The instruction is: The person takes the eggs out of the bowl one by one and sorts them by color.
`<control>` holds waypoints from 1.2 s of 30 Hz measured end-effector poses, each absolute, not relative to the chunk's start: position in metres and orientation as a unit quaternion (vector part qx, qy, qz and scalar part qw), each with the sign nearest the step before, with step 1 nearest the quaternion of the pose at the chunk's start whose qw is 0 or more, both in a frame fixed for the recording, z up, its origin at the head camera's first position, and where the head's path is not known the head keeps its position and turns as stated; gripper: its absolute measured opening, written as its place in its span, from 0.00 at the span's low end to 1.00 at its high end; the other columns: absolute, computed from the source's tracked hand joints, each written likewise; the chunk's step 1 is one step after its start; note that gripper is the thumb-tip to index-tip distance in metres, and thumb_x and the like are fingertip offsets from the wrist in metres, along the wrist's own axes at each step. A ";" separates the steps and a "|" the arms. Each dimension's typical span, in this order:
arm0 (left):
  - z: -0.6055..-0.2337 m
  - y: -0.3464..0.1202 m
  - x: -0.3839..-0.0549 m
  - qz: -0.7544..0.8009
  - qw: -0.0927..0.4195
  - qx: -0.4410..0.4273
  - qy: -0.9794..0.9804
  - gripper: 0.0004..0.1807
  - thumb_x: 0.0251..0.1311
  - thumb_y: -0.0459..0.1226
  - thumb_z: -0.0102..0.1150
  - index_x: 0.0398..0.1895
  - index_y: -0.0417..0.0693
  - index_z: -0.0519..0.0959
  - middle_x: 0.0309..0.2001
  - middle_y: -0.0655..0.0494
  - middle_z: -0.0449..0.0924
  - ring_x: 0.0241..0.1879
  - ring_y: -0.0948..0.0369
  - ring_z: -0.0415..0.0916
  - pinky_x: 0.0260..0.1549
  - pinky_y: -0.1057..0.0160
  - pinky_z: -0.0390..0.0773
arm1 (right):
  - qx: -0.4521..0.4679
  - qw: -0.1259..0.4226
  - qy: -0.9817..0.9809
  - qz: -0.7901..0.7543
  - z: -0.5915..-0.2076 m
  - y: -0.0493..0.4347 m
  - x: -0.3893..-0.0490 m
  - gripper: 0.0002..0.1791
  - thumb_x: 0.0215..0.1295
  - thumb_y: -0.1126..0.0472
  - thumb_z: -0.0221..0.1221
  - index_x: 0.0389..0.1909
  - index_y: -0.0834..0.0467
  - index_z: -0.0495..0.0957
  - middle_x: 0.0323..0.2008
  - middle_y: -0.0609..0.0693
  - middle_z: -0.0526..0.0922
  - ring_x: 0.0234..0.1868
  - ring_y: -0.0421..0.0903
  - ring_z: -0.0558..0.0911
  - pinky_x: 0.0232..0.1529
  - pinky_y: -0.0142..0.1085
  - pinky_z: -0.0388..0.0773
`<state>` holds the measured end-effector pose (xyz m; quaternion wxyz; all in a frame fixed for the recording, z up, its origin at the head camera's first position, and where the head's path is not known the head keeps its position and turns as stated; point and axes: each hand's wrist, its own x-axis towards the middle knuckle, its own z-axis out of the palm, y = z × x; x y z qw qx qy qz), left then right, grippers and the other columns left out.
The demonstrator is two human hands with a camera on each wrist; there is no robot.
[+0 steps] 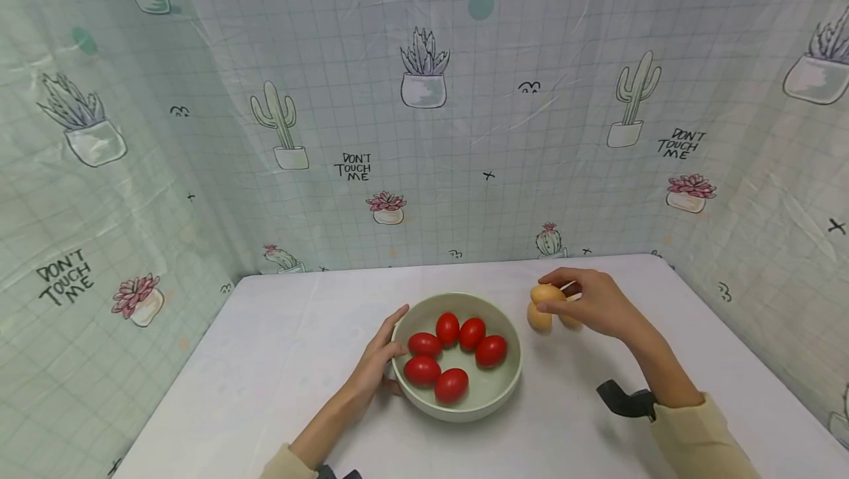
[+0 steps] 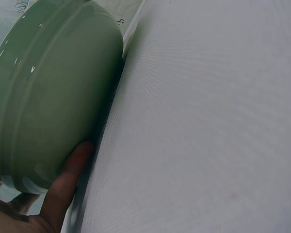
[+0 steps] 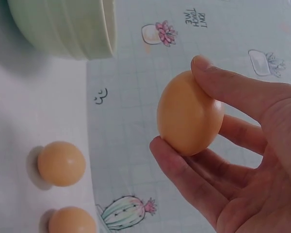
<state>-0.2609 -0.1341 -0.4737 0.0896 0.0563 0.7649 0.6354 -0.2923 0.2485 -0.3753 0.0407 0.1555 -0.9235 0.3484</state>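
A pale green bowl stands on the table, with several glossy red egg-shaped things inside; their exact kind cannot be told. My left hand grips the bowl's left side, thumb at the rim. In the left wrist view a finger reaches under the bowl's outer wall. To the right of the bowl, my right hand pinches a light brown egg between thumb and fingers, raised above the table. Two more brown eggs rest on the table below it, partly hidden by the hand in the head view.
The white-covered table is backed and flanked by a hanging cloth printed with cacti and lettering. A dark strap sticks out near the right sleeve.
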 end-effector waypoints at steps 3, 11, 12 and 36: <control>-0.474 -0.134 -0.261 0.637 0.090 0.056 0.764 0.41 0.61 0.37 0.48 0.80 0.70 0.59 0.82 0.55 0.56 0.80 0.40 0.51 0.65 0.20 0.54 | 0.154 0.046 -0.926 0.343 -0.374 0.251 -0.293 0.28 0.59 0.41 0.71 0.54 0.55 0.84 0.50 0.54 0.87 0.49 0.52 0.85 0.40 0.37 0.80; -0.474 -0.134 -0.261 0.636 0.087 0.055 0.765 0.41 0.61 0.37 0.48 0.80 0.70 0.59 0.82 0.55 0.56 0.80 0.41 0.51 0.66 0.22 0.56 | 0.134 0.050 -0.931 0.335 -0.374 0.259 -0.296 0.28 0.58 0.42 0.72 0.53 0.55 0.84 0.50 0.55 0.87 0.49 0.54 0.84 0.41 0.38 0.79; -0.474 -0.134 -0.261 0.636 0.087 0.054 0.765 0.41 0.61 0.37 0.48 0.80 0.70 0.59 0.82 0.56 0.56 0.80 0.41 0.51 0.66 0.22 0.56 | 0.132 0.050 -0.932 0.333 -0.374 0.260 -0.296 0.28 0.59 0.42 0.72 0.53 0.55 0.84 0.50 0.55 0.87 0.49 0.53 0.84 0.42 0.38 0.79; -0.473 -0.132 -0.262 0.636 0.089 0.053 0.764 0.40 0.62 0.38 0.47 0.80 0.73 0.59 0.82 0.56 0.55 0.81 0.42 0.50 0.67 0.22 0.56 | 0.088 0.023 -0.938 0.334 -0.368 0.293 -0.304 0.35 0.63 0.38 0.67 0.62 0.59 0.79 0.58 0.65 0.82 0.52 0.57 0.84 0.42 0.36 0.80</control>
